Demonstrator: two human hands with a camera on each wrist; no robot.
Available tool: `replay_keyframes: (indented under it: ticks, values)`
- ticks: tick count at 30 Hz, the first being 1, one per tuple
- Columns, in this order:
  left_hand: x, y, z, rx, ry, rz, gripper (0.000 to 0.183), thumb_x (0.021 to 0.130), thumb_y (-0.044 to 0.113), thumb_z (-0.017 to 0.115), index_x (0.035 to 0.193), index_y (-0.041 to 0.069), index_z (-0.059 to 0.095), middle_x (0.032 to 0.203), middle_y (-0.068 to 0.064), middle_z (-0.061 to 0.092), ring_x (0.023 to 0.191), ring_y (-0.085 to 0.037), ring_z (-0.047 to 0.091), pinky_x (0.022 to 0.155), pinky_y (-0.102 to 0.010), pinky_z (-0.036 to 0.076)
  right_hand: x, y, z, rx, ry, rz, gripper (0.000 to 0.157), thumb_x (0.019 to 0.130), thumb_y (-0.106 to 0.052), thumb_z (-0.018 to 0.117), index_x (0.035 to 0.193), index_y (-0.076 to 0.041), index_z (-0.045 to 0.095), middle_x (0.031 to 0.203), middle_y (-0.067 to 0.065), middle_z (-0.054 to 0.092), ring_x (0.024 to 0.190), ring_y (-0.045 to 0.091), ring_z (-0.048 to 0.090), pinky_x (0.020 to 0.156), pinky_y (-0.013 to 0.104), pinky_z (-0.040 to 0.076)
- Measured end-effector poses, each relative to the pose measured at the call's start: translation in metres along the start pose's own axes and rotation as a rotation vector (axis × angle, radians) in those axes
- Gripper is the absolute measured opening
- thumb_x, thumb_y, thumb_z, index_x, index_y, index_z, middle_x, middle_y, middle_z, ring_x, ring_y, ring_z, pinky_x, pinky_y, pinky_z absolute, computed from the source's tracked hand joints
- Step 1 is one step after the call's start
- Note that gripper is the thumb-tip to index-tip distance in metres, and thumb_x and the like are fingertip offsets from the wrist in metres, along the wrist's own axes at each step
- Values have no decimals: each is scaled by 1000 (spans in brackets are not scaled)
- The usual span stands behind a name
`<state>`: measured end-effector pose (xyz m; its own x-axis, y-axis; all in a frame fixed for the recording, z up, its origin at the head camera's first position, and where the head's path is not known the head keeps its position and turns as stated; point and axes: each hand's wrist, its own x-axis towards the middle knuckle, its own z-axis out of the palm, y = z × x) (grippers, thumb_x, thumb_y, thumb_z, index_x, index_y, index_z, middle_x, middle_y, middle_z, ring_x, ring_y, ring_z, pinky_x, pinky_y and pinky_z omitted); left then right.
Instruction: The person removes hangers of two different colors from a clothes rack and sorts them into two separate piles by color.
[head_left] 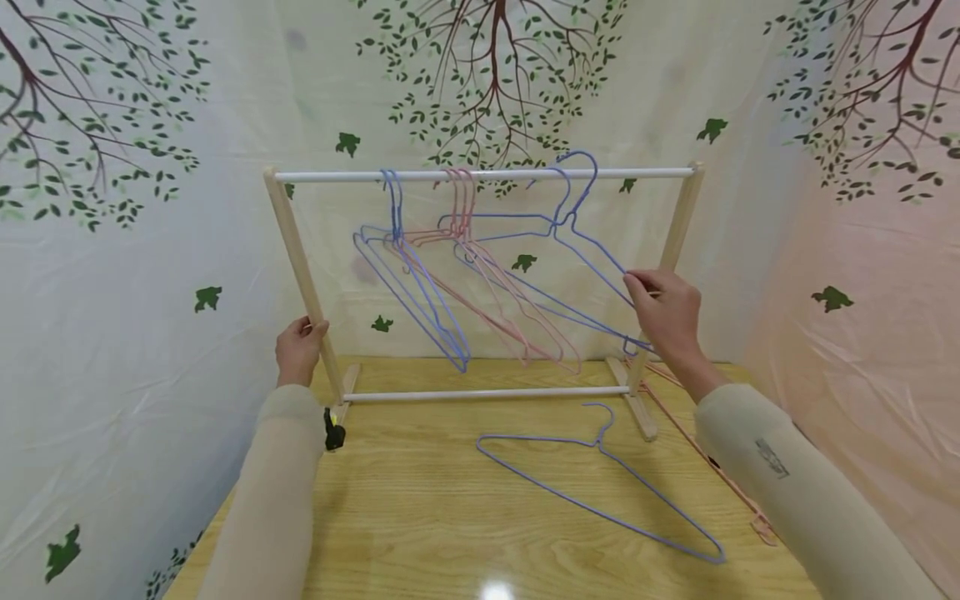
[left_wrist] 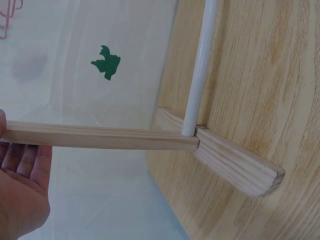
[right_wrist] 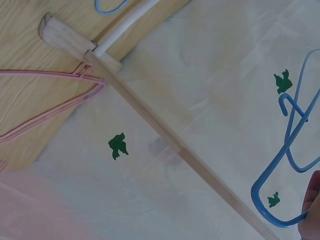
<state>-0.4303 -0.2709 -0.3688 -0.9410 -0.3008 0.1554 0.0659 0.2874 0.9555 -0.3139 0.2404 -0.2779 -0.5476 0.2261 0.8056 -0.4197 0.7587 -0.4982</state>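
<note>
My left hand (head_left: 297, 352) grips the left wooden post (left_wrist: 100, 137) of a hanger rack, fingers curled at its edge. My right hand (head_left: 667, 308) pinches the right shoulder of a blue hanger (head_left: 587, 193). That hanger's hook is at the white top rail (head_left: 322, 177); whether it bears on the rail I cannot tell. Just left of it another blue hanger (head_left: 567, 187) hangs. Further along the rail are several pink hangers (head_left: 472, 200) and, leftmost, blue hangers (head_left: 394, 208). In the right wrist view, only part of my right hand (right_wrist: 310, 210) shows.
A loose blue hanger (head_left: 536, 438) lies on the wooden table (head_left: 405, 517) in front of the rack. Pink hangers (head_left: 701, 452) lie at the right, partly behind my right forearm. The rack's right foot (head_left: 641, 417) stands between them. A leaf-patterned cloth (head_left: 150, 275) surrounds the table.
</note>
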Motion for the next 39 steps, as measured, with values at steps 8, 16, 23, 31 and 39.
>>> replay_keyframes:
  ticks: [8, 16, 23, 31, 39]
  values:
    - [0, -1, 0, -17, 8, -13, 48, 103, 24, 56, 145, 1, 49, 140, -22, 54, 128, -35, 52, 107, -45, 42, -11, 6, -7, 56, 37, -41, 10, 89, -6, 74, 92, 3, 78, 86, 16, 73, 71, -18, 52, 66, 4, 44]
    - [-1, 0, -1, -13, -6, -16, 50, 104, 26, 54, 147, 2, 47, 141, -22, 52, 129, -35, 51, 107, -45, 41, -23, 11, -18, 79, 49, -29, 10, 88, -3, 74, 95, 4, 78, 83, 15, 71, 70, -16, 55, 64, 5, 45]
    - [-2, 0, 0, -20, -5, -12, 50, 103, 25, 55, 146, 1, 48, 141, -22, 53, 129, -35, 51, 107, -45, 41, -33, 16, -32, 78, 71, -8, 8, 89, -2, 73, 92, 5, 77, 85, 17, 72, 72, -15, 57, 66, 5, 46]
    - [-3, 0, 0, -15, -9, -20, 49, 103, 23, 55, 146, 2, 47, 141, -22, 53, 130, -35, 50, 108, -45, 40, -48, 25, -45, 58, 66, 12, 7, 87, -3, 74, 88, 3, 78, 80, -3, 71, 71, -15, 57, 66, 4, 45]
    - [-8, 3, -1, -37, -22, -28, 50, 104, 26, 53, 148, 2, 45, 143, -22, 51, 131, -35, 49, 109, -45, 39, -62, 34, -55, 28, 26, 27, 8, 88, -4, 75, 91, 2, 78, 84, -29, 60, 72, -16, 57, 65, 4, 45]
